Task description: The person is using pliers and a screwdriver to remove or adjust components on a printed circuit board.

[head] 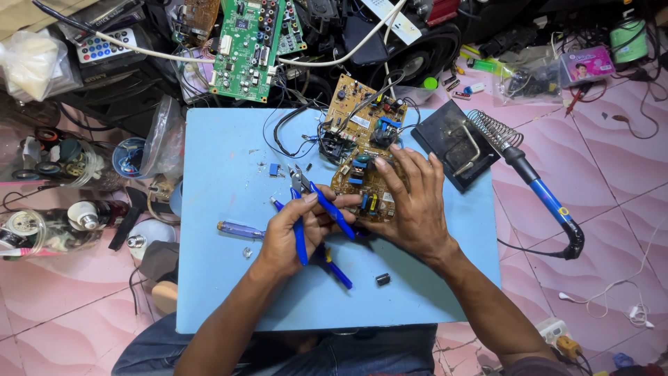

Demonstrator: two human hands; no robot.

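A brown circuit board [359,118] with coloured parts lies on the light blue work board [223,278]. My right hand [410,202] rests flat on the circuit board's near end, fingers spread over it. My left hand [292,233] grips blue-handled cutters [306,198], whose metal jaws point up and away, just left of the circuit board. A second blue-handled tool [337,273] lies partly under my left hand. A small screwdriver with a clear blue handle [240,230] lies left of that hand. A small black cylinder part [383,279] sits near the board's front.
A soldering iron with a blue handle [546,198] sits in a coil stand on a black base [456,143] to the right. A green circuit board [243,49], cables and a remote lie at the back. Jars and tape rolls [56,160] crowd the left on the pink floor.
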